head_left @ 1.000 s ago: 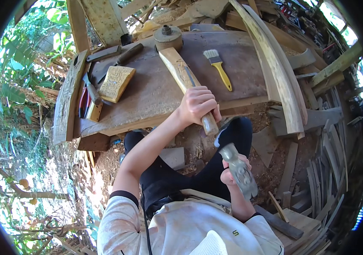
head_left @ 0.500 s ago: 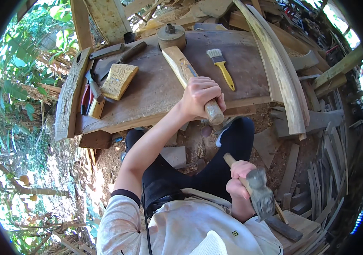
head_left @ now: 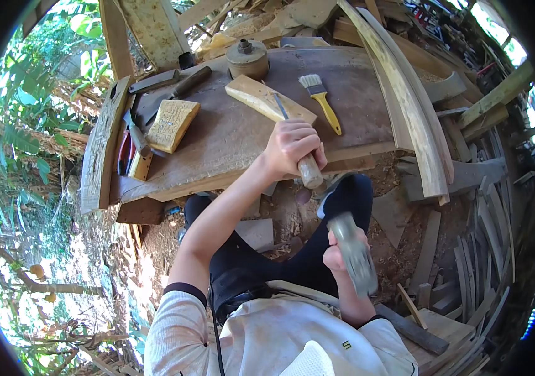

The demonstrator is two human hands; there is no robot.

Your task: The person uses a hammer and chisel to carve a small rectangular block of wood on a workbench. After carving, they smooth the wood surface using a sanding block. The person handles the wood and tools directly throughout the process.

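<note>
My left hand [head_left: 292, 145] is wrapped round the wooden handle of a chisel [head_left: 309, 170]. The metal blade points away from me and meets a pale block of wood [head_left: 251, 95] that lies slantwise on the bench [head_left: 217, 135]. The block's near end is right by my fist. In my right hand [head_left: 336, 255], lower and to the right, a hammer [head_left: 356, 262] is gripped; its grey metal head is smeared by motion and covers most of the handle. The hammer is apart from the chisel's butt.
On the bench, a yellow-handled paintbrush [head_left: 322, 103] lies right of the block, with a round metal-topped pot [head_left: 247, 59] behind it. A carved wood block [head_left: 173, 125], red-handled pliers [head_left: 126, 153] and several tools lie at left. Long curved boards [head_left: 405, 94] lean along the right side.
The hammer has swung up and left toward the chisel. The wood block now lies turned, its near end further right, and the chisel blade shows on it.
</note>
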